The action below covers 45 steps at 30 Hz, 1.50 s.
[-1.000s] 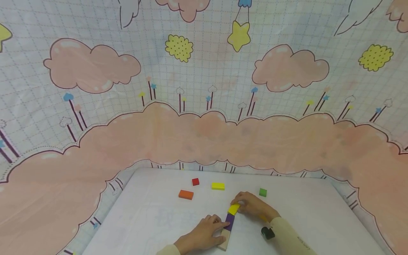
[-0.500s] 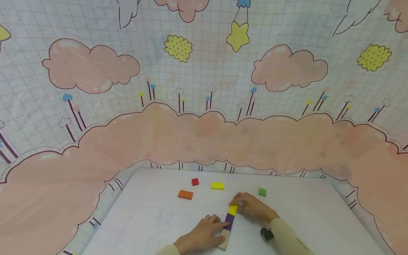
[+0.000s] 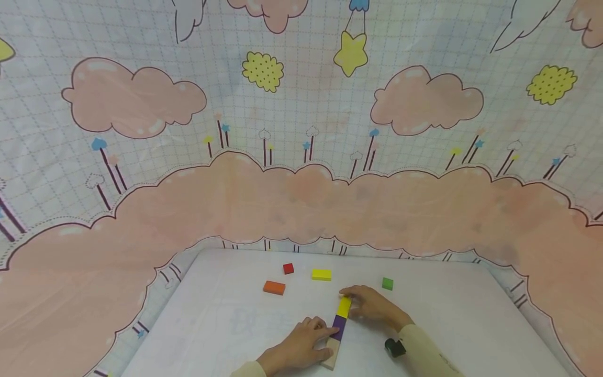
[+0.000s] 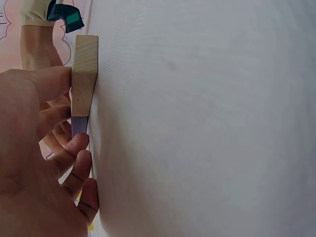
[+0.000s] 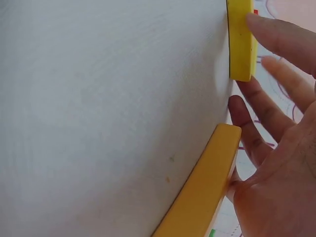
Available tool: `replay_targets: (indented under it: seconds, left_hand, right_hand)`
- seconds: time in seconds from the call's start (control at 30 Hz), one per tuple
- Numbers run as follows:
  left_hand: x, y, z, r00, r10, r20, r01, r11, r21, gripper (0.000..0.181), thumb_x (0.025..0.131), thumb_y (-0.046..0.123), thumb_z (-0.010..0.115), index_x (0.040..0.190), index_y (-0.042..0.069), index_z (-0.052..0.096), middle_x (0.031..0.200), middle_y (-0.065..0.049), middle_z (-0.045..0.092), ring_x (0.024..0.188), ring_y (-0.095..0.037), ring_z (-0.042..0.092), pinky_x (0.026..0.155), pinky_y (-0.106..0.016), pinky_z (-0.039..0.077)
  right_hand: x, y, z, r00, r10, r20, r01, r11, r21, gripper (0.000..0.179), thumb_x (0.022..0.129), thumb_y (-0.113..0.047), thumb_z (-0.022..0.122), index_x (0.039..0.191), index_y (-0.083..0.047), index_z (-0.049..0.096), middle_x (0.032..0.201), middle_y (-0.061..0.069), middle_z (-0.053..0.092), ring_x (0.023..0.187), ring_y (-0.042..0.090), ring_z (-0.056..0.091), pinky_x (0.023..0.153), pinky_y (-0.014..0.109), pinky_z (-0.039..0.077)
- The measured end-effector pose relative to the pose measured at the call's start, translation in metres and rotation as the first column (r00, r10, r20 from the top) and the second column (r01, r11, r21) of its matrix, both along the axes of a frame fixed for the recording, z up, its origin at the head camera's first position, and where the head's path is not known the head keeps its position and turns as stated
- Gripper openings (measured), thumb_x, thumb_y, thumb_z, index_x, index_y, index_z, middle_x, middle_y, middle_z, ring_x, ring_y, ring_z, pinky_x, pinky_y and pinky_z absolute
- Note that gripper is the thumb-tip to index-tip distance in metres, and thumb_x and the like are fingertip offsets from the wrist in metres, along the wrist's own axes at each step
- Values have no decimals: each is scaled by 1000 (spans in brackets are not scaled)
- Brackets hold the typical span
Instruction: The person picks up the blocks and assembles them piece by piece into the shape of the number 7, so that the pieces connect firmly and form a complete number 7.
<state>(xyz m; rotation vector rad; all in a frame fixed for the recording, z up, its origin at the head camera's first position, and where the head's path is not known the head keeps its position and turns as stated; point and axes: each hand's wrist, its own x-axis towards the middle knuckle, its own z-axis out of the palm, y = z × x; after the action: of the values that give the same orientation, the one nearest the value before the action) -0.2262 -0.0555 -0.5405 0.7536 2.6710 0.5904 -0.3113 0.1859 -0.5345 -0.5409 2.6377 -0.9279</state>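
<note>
A plain wooden block (image 3: pixel 335 346), a purple block (image 3: pixel 340 321) and a yellow block (image 3: pixel 345 308) lie end to end in a slanting line on the white table. My left hand (image 3: pixel 301 345) lies beside the near end, its thumb on the wooden block and its index finger extended onto the purple one. At the far end is my right hand (image 3: pixel 371 303), with a finger stretched past the yellow block's end. In the right wrist view the thumb tip (image 5: pixel 254 23) touches that block. A separate orange-yellow block (image 5: pixel 200 187) lies beneath the wrist there, hidden in the head view.
Farther back on the table (image 3: pixel 226 309) lie a red cube (image 3: pixel 288 268), an orange block (image 3: pixel 274 288), another yellow block (image 3: pixel 322 275) and a green cube (image 3: pixel 387 284). A dark device (image 3: pixel 394 347) sits at the right cuff. A patterned cloth (image 3: pixel 301 204) hangs behind.
My right fingers have spread and drawn back slightly toward the far end, showing more of the yellow block. The wrist now covers the other yellow piece seen earlier. My left hand stays put.
</note>
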Motion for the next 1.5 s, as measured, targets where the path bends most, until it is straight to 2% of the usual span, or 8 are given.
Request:
replay_targets:
  seconds: [0.13, 0.27, 0.4, 0.63, 1.13, 1.37, 1.5]
  left_hand:
    - [0, 1, -1, 1000, 3, 5, -3, 1000, -5, 50, 93, 47, 63, 141, 45, 49, 121, 12, 53, 106, -8, 45, 97, -35, 47]
    - [0, 1, -2, 1000, 13, 9, -13, 1000, -7, 50, 92, 47, 63, 141, 45, 49, 121, 12, 53, 107, -8, 46, 98, -36, 47]
    - [0, 1, -2, 1000, 17, 11, -17, 1000, -4, 50, 92, 47, 63, 140, 45, 49, 120, 12, 53, 107, -8, 46, 97, -35, 47]
    - [-1, 1, -3, 1000, 18, 15, -18, 1000, 9, 50, 93, 47, 62, 141, 45, 49, 120, 12, 52, 107, -8, 46, 96, -35, 46]
    - [1, 0, -2, 1000, 8, 1, -8, 999, 44, 48, 92, 45, 65, 138, 44, 52, 117, 12, 52, 104, -7, 45, 92, -32, 45]
    - [-4, -1, 0, 997, 24, 71, -29, 997, 70, 53, 88, 44, 70, 138, 46, 50, 120, 11, 54, 106, -9, 47, 96, -38, 47]
    - [-9, 0, 4, 993, 32, 117, -39, 998, 52, 62, 86, 45, 73, 141, 47, 46, 120, 11, 55, 104, -8, 48, 96, -39, 48]
  right_hand:
    - [-1, 1, -3, 999, -51, 11, 51, 999, -1, 51, 81, -22, 80, 129, -21, 61, 129, 3, 62, 125, 30, 53, 110, 59, 36]
    - [0, 1, -4, 998, -60, 7, 60, 998, -10, 47, 81, -23, 80, 125, -19, 64, 130, 5, 62, 128, 32, 51, 111, 60, 34]
    - [2, 1, -2, 999, -52, -9, 51, 998, -29, 45, 82, -21, 79, 124, -18, 65, 131, 6, 62, 130, 34, 50, 111, 61, 33]
    - [3, 2, -4, 998, -18, -66, 17, 1000, -24, 44, 82, -21, 79, 123, -18, 66, 129, 5, 63, 125, 33, 54, 109, 58, 37]
    - [2, 5, -7, 995, 22, -98, -26, 999, -39, 44, 81, -24, 80, 122, -16, 67, 125, 5, 65, 121, 32, 56, 107, 56, 40]
    - [2, 6, -9, 996, 26, -86, -30, 998, -49, 43, 80, -24, 81, 121, -18, 68, 127, 5, 65, 122, 32, 55, 108, 57, 38]
    - [4, 5, -9, 997, 23, -73, -26, 999, -46, 43, 80, -22, 81, 121, -18, 68, 127, 5, 65, 123, 32, 55, 108, 58, 38]
